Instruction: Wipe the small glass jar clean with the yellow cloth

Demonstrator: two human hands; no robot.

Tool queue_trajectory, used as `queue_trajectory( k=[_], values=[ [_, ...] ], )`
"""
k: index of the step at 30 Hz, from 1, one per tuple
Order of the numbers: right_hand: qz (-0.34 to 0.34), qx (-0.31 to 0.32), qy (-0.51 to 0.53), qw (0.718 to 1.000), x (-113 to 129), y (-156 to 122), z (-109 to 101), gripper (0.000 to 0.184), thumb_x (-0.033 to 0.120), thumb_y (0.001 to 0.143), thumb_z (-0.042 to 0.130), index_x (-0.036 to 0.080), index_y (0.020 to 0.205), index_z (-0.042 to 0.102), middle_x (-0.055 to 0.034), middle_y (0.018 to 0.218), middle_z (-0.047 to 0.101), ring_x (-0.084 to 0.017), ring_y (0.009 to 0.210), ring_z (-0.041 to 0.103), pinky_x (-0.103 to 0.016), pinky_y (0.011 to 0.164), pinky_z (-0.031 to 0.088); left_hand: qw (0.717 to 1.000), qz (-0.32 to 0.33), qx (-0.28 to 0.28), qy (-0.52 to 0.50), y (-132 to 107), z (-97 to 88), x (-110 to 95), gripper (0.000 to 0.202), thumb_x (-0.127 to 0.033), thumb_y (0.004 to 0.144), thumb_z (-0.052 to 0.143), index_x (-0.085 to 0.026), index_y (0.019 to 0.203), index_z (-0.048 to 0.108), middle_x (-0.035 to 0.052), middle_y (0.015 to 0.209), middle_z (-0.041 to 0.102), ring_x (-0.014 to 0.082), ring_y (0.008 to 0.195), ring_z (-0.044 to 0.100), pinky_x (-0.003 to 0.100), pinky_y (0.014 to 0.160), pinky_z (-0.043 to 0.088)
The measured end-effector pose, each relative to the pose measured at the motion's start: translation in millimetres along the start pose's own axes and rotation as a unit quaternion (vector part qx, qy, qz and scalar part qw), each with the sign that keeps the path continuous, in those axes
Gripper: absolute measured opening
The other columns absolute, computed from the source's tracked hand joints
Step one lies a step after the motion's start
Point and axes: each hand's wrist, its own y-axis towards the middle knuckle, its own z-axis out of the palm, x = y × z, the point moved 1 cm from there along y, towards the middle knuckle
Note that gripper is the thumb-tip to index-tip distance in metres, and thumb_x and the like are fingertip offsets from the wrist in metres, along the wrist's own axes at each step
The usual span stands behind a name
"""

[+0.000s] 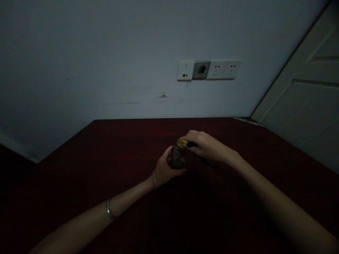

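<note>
My left hand (164, 166) is closed around a dark, faceted object (178, 157) with a shiny surface, maybe glass or clear wrap; the dim light hides its exact kind. Thumb and fingers grip it from the left and from below. Just above its upper right edge, my right hand (200, 140) is closed on a small yellow and black tool (182, 143). The yellow end points left and is very near or touching the dark object; I cannot tell which. Its kind is too dim to make out. A bracelet and a bangle circle my left wrist and forearm.
A dark red table (127, 141) lies under both hands, its far edge against a pale wall (119, 53). White sockets (224, 70) and a grey plate (201, 70) are on that wall. At the right stands a panelled door (312, 102). A thin strip (247, 121) lies at the far right corner.
</note>
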Motion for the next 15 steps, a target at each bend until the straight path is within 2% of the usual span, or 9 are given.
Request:
queue_trajectory(
  k=[7, 11, 15],
  values=[
    [-0.049, 0.001, -0.003, 0.999, 13, 1, 11, 0.027, 0.004, 0.081, 0.048, 0.013, 0.102, 0.063, -0.0109, 0.094, 0.063, -0.019, 0.087, 0.055, -0.032, 0.076, 0.045, 1.0, -0.006, -0.002, 0.018, 2, -1.4, -8, 0.08, -0.026, 0.052, 0.083, -0.017, 0.123, 0.045, 0.0103, 0.117, 0.063, 0.0269, 0.108, 0.06, 0.047, 0.095, 0.048],
    [-0.071, 0.007, -0.006, 0.997, 20, 0, 11, 0.025, 0.004, 0.08, 0.049, 0.013, 0.099, 0.064, -0.0105, 0.091, 0.063, -0.019, 0.085, 0.054, -0.032, 0.074, 0.045, 1.0, -0.005, -0.004, 0.018, 2, -0.7, -6, 0.077, -0.026, 0.052, 0.084, -0.016, 0.119, 0.048, 0.0108, 0.115, 0.063, 0.0273, 0.108, 0.06, 0.046, 0.095, 0.048],
    [-0.076, 0.021, 0.011, 0.997, 28, 1, 11, 0.031, 0.0, 0.076, 0.05, 0.014, 0.1, 0.064, -0.0089, 0.091, 0.063, -0.018, 0.085, 0.053, -0.03, 0.075, 0.044, 0.999, 0.0, -0.008, 0.035, 2, -0.9, -5, 0.077, -0.029, 0.052, 0.083, -0.016, 0.12, 0.049, 0.0099, 0.112, 0.064, 0.0275, 0.103, 0.062, 0.044, 0.09, 0.051]
  ],
)
